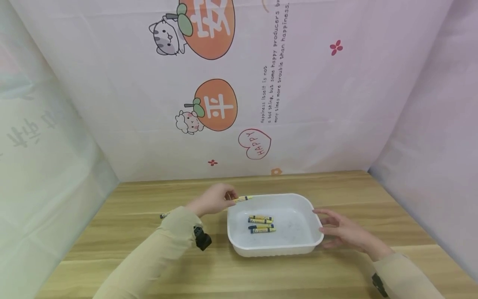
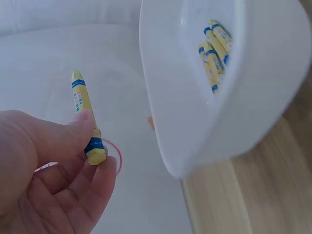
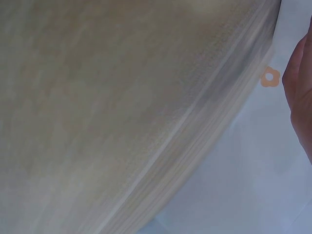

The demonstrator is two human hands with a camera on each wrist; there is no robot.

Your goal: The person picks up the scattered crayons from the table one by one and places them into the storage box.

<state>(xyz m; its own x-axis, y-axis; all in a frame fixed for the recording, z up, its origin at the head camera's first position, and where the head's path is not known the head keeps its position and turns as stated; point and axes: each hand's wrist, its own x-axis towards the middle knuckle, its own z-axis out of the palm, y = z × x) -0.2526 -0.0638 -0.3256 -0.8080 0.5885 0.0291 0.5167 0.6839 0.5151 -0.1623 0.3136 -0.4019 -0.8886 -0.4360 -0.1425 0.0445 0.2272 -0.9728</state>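
My left hand pinches a yellow crayon between thumb and fingers, just over the far left corner of a white plastic tray. In the left wrist view, the held crayon has blue bands, and its pointed tip faces away from the palm. Several similar yellow crayons lie inside the tray, left of its middle. At the tray's right side, my right hand touches the rim with extended fingers. Only an edge of the right hand shows in the right wrist view.
Another crayon lies on the wooden table to the left, partly hidden behind the left sleeve. A printed white cloth hangs along the table's far edge, with more pale cloth at both sides.
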